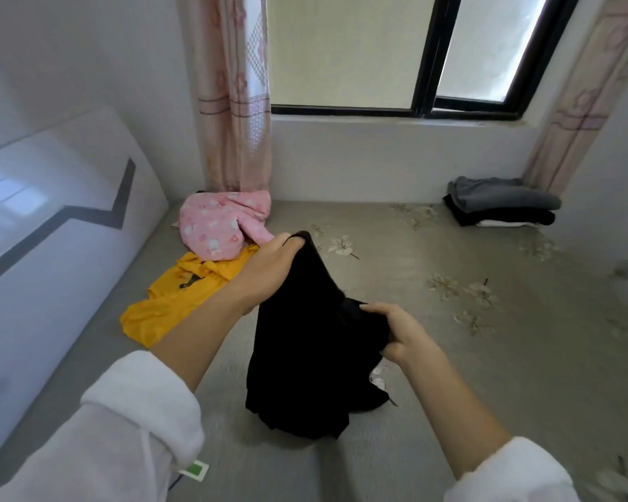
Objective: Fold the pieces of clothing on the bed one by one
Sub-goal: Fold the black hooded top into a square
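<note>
Garment of black cloth [305, 342] hangs at the centre of the frame, its lower edge bunched on the bed [468, 375]. The left hand [269, 266] grasps its top edge, fingers curled over the cloth. The right hand [403, 335], lower and further right, pinches a fold at its side. Left of centre lies a yellow garment [174, 302], overlapped from above by a pink patterned garment [211, 226]. A folded stack [501, 202] sits at the upper right.
</note>
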`<state>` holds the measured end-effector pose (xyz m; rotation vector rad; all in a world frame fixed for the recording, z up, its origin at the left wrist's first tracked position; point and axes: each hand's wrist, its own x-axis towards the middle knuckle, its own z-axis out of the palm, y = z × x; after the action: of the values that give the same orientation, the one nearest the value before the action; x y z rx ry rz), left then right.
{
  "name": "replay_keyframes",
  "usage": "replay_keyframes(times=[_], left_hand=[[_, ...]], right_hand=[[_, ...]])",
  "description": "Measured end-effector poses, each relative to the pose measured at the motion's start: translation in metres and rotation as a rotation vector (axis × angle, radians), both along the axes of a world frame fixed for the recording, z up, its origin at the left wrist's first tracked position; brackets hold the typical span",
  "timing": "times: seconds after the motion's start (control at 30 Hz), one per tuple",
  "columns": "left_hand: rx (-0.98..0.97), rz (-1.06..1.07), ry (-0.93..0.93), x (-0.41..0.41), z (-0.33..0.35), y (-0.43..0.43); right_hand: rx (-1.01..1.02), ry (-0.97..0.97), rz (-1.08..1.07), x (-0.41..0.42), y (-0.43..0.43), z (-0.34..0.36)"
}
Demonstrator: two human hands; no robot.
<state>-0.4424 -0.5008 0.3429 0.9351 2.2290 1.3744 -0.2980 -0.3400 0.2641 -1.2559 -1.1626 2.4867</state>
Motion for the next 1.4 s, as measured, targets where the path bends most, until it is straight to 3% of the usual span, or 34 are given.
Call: replay_keyframes(times=[0.07,0.17,0.27,0.37,0.57,0.63,0.7,0.8,0.87,0.93,0.97,1.03,1.07,1.13,1.17,1.23,1.33,1.4], left_hand=[[-0.056,-0.022,-0.008,-0.004,0.001,-0.010],[-0.162,-0.202,-0.038,-0.019,-0.009,-0.036],[-0.582,-0.163,0.184,-0.029,-0.028,-0.056],[-0.716,-0.077,0.399,-0.034,-0.051,-0.064],[-0.474,0.168,0.685,-0.038,-0.016,-0.073],[-0.301,0.267,0.811,-0.039,0.014,-0.077],[-0.064,0.304,0.900,-0.043,0.035,-0.077],[-0.105,0.325,0.890,-0.058,0.040,-0.066],[-0.343,0.367,0.804,-0.070,0.031,-0.053],[-0.485,0.345,0.549,-0.078,0.020,-0.040],[-0.460,0.323,0.321,-0.081,0.016,-0.032],[-0.218,0.327,-0.286,-0.087,0.011,-0.014],[-0.089,0.326,-0.482,-0.092,0.009,-0.006],[0.067,0.343,-0.615,-0.104,0.010,0.011],[0.118,0.361,-0.598,-0.111,0.013,0.019],[0.182,0.418,-0.479,-0.124,0.023,0.034],[0.164,0.569,-0.025,-0.133,0.044,0.037],[0.196,0.504,0.251,-0.132,0.053,0.027]], right_hand=[[0.085,-0.019,0.013,-0.003,0.004,0.008],[0.264,-0.011,-0.134,-0.006,0.025,0.026],[0.403,0.022,-0.100,0.003,0.038,0.049],[0.580,0.049,0.039,0.012,0.034,0.070],[0.687,0.247,0.140,0.033,0.036,0.113],[0.935,0.284,0.111,0.037,0.044,0.129],[1.264,0.187,0.039,0.033,0.051,0.136],[1.592,-0.012,-0.042,0.014,0.057,0.128],[1.606,-0.090,-0.054,-0.006,0.060,0.116],[1.479,-0.170,0.005,-0.029,0.068,0.102],[1.344,-0.174,0.058,-0.041,0.073,0.095],[0.996,-0.165,0.166,-0.063,0.078,0.088],[0.838,-0.159,0.216,-0.071,0.080,0.089],[0.677,-0.102,0.228,-0.087,0.088,0.096],[0.695,-0.060,0.184,-0.094,0.092,0.103],[0.982,-0.030,0.052,-0.104,0.098,0.115],[1.474,0.017,-0.137,-0.101,0.095,0.130],[1.705,0.105,-0.245,-0.089,0.090,0.132]])
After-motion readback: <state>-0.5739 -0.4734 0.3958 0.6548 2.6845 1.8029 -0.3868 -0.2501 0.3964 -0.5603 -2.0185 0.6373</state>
